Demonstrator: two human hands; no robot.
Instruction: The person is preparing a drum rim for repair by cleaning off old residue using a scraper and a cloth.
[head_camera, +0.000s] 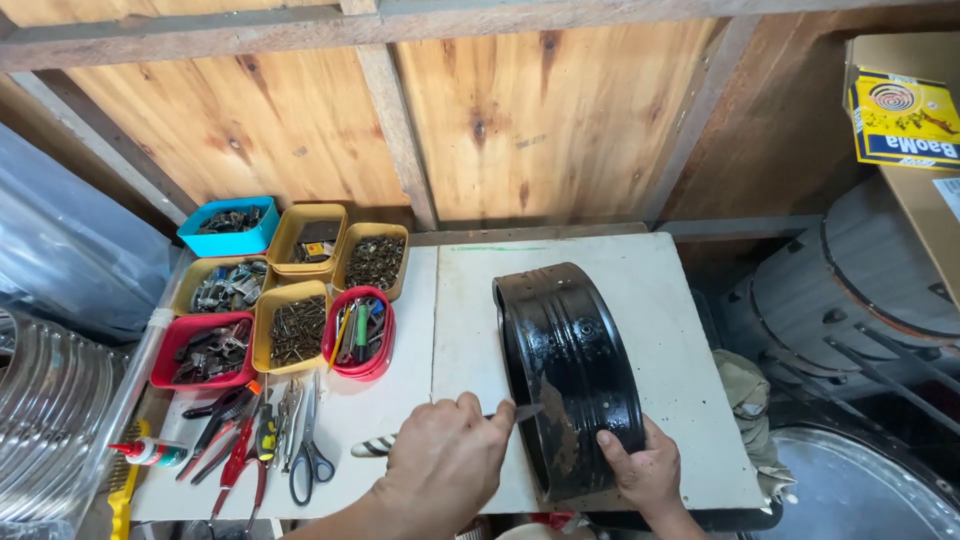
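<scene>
Near table (600, 270) front edge: right hand (645, 468) clasps black drum (565, 375); left hand (440, 462) pinches blade (515, 411).

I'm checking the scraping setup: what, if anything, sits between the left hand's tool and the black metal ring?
Nothing visible. The left hand holds a thin tool whose tip meets the black metal ring, which the right hand steadies.

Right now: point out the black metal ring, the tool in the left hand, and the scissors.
black metal ring (580, 350), head view, on its ribbed outer wall.
tool (527, 409), head view, on the grey blade tip touching the ring.
scissors (310, 455), head view, near the pivot above the dark handles.
</scene>
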